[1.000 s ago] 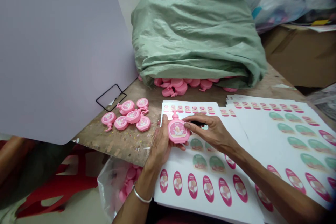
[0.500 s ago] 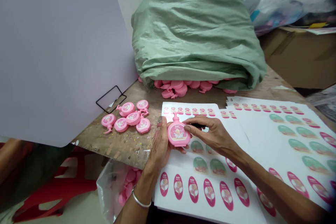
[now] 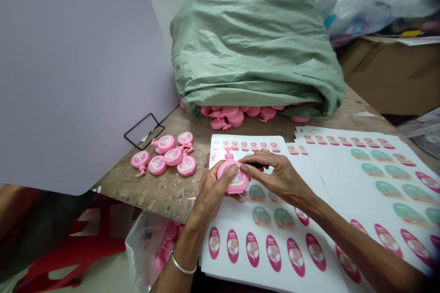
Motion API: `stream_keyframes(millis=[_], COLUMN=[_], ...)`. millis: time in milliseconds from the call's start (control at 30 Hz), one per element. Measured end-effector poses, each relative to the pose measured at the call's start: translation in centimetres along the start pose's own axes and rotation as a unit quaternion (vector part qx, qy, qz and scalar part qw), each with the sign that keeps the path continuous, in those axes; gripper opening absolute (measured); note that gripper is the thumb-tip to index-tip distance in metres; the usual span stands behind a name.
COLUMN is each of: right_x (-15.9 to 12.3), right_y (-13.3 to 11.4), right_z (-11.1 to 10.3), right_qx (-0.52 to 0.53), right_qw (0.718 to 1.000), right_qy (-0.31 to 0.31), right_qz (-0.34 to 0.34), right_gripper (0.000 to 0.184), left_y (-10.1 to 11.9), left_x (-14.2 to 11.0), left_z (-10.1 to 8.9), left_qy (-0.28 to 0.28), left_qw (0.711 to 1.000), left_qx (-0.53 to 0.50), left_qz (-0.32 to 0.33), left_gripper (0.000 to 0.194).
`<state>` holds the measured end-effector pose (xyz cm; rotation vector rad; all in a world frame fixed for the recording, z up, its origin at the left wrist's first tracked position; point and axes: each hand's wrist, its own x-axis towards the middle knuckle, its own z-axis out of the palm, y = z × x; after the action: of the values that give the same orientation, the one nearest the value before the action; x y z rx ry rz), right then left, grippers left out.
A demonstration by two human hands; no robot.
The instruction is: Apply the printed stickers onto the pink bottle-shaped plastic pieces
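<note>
A pink toy pump bottle is held upright in my left hand, the thumb lying across the round label on its front. My right hand is closed around a slim black tool, whose kind I cannot make out. Its thumb and index fingertips touch the bottle's upper right edge. Both hands are above a sticker sheet printed with pink ovals, green arched labels and small pink-and-cream labels. Several labelled pink bottles lie in a group on the table to the left.
A large green sack stands at the back, pink bottles spilling from under it. More sticker sheets lie right. A clear bag of pink pieces hangs below the table edge. A grey panel borders the left; a cardboard box stands behind.
My left thumb has moved from the bottle's left side onto its label, covering part of it. My right hand keeps its grip at the upper right edge. The view shifts slightly.
</note>
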<state>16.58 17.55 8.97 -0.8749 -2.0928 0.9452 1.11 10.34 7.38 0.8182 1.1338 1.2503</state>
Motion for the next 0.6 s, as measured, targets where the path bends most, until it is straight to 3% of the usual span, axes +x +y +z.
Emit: stream_keyframes(millis=[133,200,267,333,433,533,600], right_x=[-0.2,-0.3,-0.4,-0.4,-0.4,-0.3,-0.2], right_y=[-0.2,0.0,0.5,0.9,0.9,0.2,-0.1], right_z=[-0.8,-1.6,-2.3,-2.7,-1.7,0.7,2.3], right_qx=[-0.188,-0.306,-0.338,-0.263,-0.076,0.015,0.048], right_qw=[0.979,0.946,0.930,0.954,0.993,0.996,0.995], right_qy=[0.013,0.077,0.142,0.147,0.075,0.044,0.035], right_qz=[-0.079,-0.073,-0.039,-0.004,0.052,0.079,0.086], right_gripper=[0.022,0.026,0.029,0.029,0.030,0.062,0.065], left_y=[-0.1,-0.2,-0.4,-0.6,-0.6,-0.2,0.1], left_x=[0.1,0.2,0.2,0.2,0.1,-0.1,-0.4], left_z=[0.1,0.0,-0.1,-0.1,0.0,0.5,0.7], left_qy=[0.029,0.049,0.051,0.039,0.021,-0.010,-0.039], left_qw=[0.999,0.999,0.999,0.999,0.998,0.998,0.997], left_qx=[0.021,0.015,-0.004,-0.017,-0.037,-0.040,-0.020], left_qz=[0.007,0.001,-0.007,-0.015,-0.036,-0.057,-0.063], left_gripper=[0.040,0.039,0.040,0.042,0.051,0.059,0.054])
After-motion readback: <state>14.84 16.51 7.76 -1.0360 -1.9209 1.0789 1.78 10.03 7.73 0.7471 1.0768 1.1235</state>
